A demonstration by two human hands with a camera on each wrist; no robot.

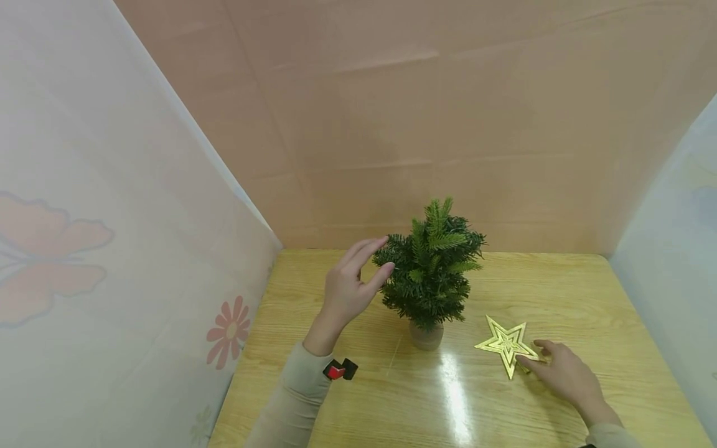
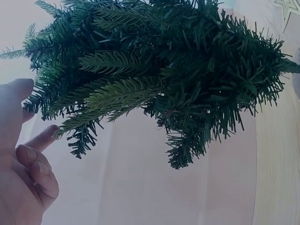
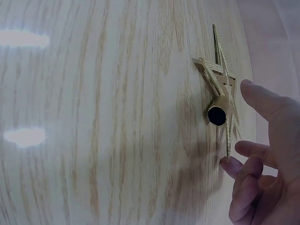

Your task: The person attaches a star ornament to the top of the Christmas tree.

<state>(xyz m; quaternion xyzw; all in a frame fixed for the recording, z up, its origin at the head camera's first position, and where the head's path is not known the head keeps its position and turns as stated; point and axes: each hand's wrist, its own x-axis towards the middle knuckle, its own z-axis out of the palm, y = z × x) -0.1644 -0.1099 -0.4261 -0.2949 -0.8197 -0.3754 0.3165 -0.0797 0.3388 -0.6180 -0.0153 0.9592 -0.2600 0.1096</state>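
A small green artificial Christmas tree (image 1: 431, 267) stands upright on a round wooden base (image 1: 426, 336). My left hand (image 1: 353, 283) is at its left side, thumb and fingers spread apart. In the left wrist view its fingertips reach the outer needles (image 2: 108, 93); whether they touch them I cannot tell. To the right of the tree, a gold star (image 1: 506, 343) lies on the table. The right wrist view shows a short hollow tube (image 3: 217, 116) on its back. My right hand (image 1: 566, 373) reaches around the star's right point, thumb and fingers apart, without a visible grip.
Everything stands on a light wood-grain table (image 1: 313, 398). A plain brownish cloth wall (image 1: 448, 124) rises behind it. Pale panels enclose the sides, the left one (image 1: 140, 249) printed with a butterfly and a red flower.
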